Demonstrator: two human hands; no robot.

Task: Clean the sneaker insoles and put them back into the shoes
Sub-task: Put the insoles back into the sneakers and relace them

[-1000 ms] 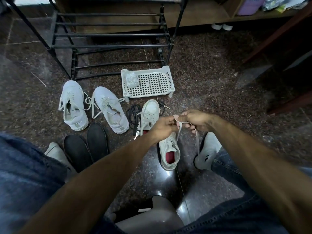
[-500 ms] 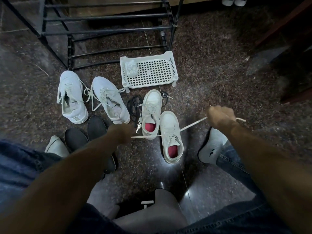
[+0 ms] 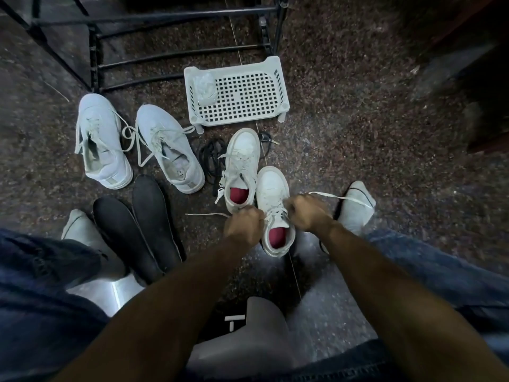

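Over the red-lined sneaker (image 3: 276,209), the left hand (image 3: 242,224) and right hand (image 3: 307,212) are each pinching its lace (image 3: 337,196) in a closed grip.

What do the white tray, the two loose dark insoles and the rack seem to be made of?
White tray: moulded plastic, matt, judging by its grid of square holes and stubby legs.
Dark insoles: probably foam or fabric, dull black, with thin flat edges.
Rack: likely metal, painted black, with slim straight bars.
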